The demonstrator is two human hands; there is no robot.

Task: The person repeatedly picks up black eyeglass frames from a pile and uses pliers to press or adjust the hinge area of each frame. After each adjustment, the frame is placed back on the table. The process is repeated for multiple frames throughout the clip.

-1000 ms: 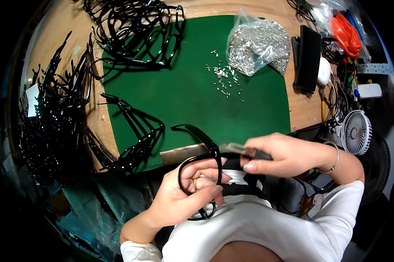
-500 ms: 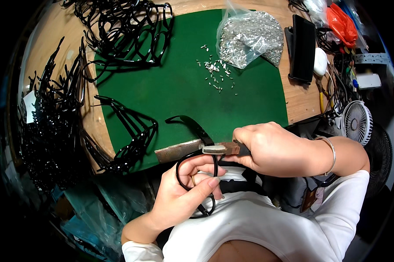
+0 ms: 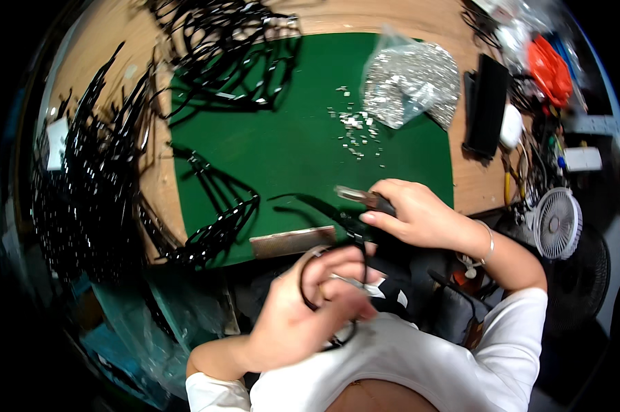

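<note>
At the near edge of the table [image 3: 478,189], the left hand [image 3: 289,323] has its grip closed around one rim of a black eyeglass frame [image 3: 356,229], held before the body. The right hand [image 3: 413,216] is closed on pliers [image 3: 354,196] beside the hinge end — contact is lost in blur. Work on this frame appears under way: one temple is joined and extends over the green mat [image 3: 282,151]; what remains cannot be told. The frame looks glossy, its lower rim partly hidden. Outward lie a metal strip [image 3: 293,242], further black frames [image 3: 217,220] — finished or waiting, unclear — and loose silvery pieces [image 3: 357,122] beside a filled bag [image 3: 409,86].
</note>
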